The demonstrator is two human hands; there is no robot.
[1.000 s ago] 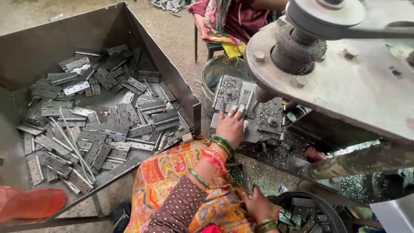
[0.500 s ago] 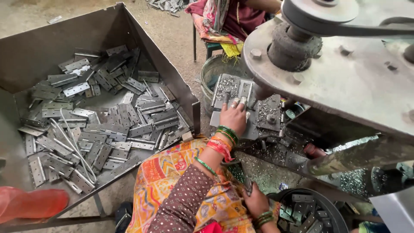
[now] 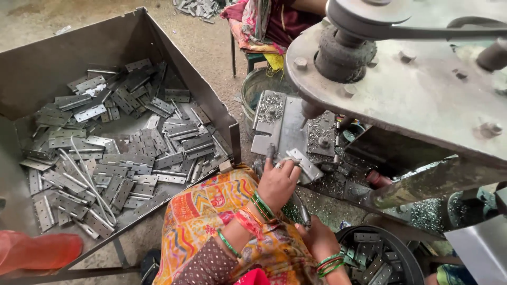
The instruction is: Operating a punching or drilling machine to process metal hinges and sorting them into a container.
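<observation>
Resting on the press plate (image 3: 288, 124), left hand (image 3: 277, 182) clamped on a steel hinge (image 3: 303, 164); right hand (image 3: 317, 238) low beside the round hinge tub (image 3: 404, 258), its grip state hidden.

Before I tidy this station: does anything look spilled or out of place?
Yes. Metal swarf lies scattered over the machine bed beside the left hand, and hinge plates lie loose on the floor, outside the metal bin.

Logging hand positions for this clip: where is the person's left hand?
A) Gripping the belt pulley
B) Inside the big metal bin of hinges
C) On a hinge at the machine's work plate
C: the left hand rests on a hinge on the work plate.
</observation>
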